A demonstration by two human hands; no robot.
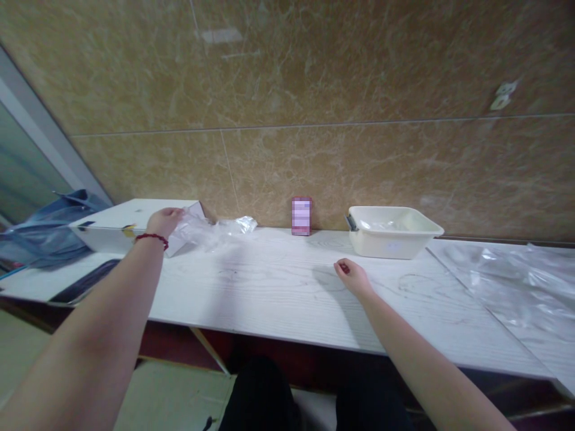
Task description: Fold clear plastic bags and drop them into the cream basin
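Note:
My left hand, with a dark red beaded bracelet at the wrist, is closed on a crumpled clear plastic bag beside the white box. Part of its grip is hidden by the back of the hand. More clear plastic lies just right of it against the wall. My right hand is held low over the white table, fingers curled together. Something dark reddish shows inside the curl, too small to make out. Behind that hand stands a cream plastic tub with a grey clip handle and some clear plastic inside.
A phone leans upright against the marbled wall. Clear plastic sheeting spreads over the right end of the table. At the far left are a blue denim bundle and a dark flat object near the front edge.

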